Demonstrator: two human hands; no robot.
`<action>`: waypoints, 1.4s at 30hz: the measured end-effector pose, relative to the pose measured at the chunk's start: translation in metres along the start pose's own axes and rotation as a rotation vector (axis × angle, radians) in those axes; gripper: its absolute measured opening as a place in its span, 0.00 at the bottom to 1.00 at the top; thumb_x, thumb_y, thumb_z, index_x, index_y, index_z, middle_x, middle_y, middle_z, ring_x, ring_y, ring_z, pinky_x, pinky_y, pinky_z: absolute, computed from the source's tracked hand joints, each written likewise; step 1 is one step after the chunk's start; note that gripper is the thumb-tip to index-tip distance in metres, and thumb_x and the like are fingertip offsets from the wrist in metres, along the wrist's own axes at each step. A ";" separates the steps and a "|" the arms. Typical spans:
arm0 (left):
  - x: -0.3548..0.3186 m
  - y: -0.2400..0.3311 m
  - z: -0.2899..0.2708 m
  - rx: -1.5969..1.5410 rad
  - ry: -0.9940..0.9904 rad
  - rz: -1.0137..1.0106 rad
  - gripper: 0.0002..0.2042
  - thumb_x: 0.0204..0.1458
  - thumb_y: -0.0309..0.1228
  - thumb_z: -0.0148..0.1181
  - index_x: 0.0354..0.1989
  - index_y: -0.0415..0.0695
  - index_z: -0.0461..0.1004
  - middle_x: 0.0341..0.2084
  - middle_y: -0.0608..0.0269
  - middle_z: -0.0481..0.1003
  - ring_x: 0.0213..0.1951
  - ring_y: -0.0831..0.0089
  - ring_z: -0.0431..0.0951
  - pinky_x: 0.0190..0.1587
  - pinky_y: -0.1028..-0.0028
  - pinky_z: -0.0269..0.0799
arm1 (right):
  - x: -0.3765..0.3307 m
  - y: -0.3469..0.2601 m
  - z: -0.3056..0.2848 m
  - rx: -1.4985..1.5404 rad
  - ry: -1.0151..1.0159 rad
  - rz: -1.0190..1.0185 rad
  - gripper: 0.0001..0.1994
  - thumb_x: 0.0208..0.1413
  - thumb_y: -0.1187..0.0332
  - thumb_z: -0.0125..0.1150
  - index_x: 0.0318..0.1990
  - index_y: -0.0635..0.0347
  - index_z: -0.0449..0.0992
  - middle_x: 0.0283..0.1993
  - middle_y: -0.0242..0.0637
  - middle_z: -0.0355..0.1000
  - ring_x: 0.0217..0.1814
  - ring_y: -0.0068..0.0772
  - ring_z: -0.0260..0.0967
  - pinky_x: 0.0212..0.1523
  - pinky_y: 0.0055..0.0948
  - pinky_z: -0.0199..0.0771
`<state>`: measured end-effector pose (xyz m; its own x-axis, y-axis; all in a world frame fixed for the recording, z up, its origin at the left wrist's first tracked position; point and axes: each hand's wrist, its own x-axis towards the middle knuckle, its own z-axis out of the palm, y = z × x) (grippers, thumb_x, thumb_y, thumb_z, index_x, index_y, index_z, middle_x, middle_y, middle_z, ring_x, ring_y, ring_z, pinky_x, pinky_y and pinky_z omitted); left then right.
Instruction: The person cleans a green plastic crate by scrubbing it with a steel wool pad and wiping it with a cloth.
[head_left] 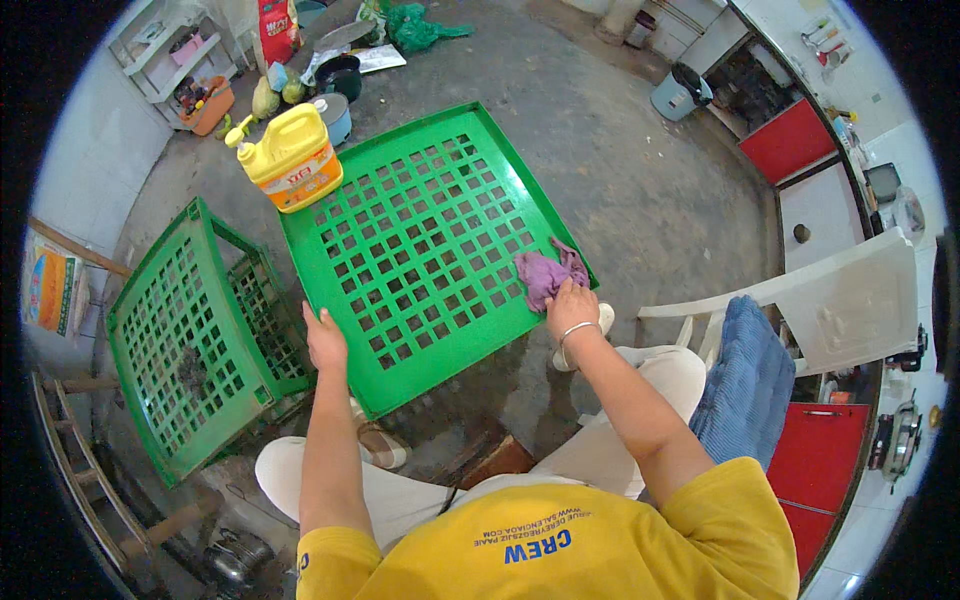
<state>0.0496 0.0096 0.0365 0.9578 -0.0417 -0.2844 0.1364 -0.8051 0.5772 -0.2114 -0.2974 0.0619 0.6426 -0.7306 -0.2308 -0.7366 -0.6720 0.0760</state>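
A bright green plastic shelf panel (402,155) with square holes and a raised rim lies tilted in front of me, over my knees. My left hand (326,340) grips its left rim, with the fingers partly hidden. Near the panel's right corner my right hand (572,302) is closed on a bunched purple cloth (545,276), pressing it to the surface. A bracelet circles that wrist. By the far left corner is a yellow pump jug (293,160); whether it touches the panel I cannot tell.
Left of me stands a second, dirtier green plastic rack (170,350). A white chair (850,300) with a blue cloth (742,375) over it is at my right, before red cabinets (815,455). A bucket (676,92) stands far right; green bags (420,28) lie far back.
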 end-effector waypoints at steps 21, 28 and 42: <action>0.002 0.002 -0.012 -0.117 -0.047 0.043 0.27 0.57 0.26 0.46 0.65 0.47 0.47 0.45 0.45 0.72 0.41 0.54 0.75 0.42 0.62 0.68 | 0.344 -0.161 -0.058 0.211 0.369 -0.258 0.28 0.50 0.60 0.54 0.56 0.66 0.59 0.56 0.52 0.60 0.60 0.50 0.55 0.61 0.40 0.54; 0.002 0.001 -0.004 -0.188 -0.013 0.108 0.27 0.56 0.25 0.46 0.65 0.46 0.48 0.45 0.42 0.71 0.42 0.50 0.74 0.43 0.63 0.68 | 0.327 -0.228 -0.038 0.379 0.640 -0.398 0.15 0.42 0.74 0.52 0.41 0.62 0.69 0.41 0.45 0.68 0.47 0.46 0.63 0.48 0.40 0.64; -0.001 0.016 -0.013 -0.200 -0.064 0.007 0.27 0.57 0.27 0.44 0.65 0.48 0.47 0.38 0.44 0.74 0.35 0.50 0.75 0.37 0.62 0.69 | 0.226 -0.287 -0.036 0.392 0.288 -1.101 0.19 0.41 0.74 0.54 0.45 0.50 0.73 0.48 0.32 0.68 0.55 0.39 0.60 0.53 0.41 0.60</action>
<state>0.0540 0.0045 0.0558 0.9416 -0.0897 -0.3246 0.1836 -0.6715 0.7179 0.1532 -0.2741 0.0227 0.9537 0.1784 0.2421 0.2551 -0.9061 -0.3374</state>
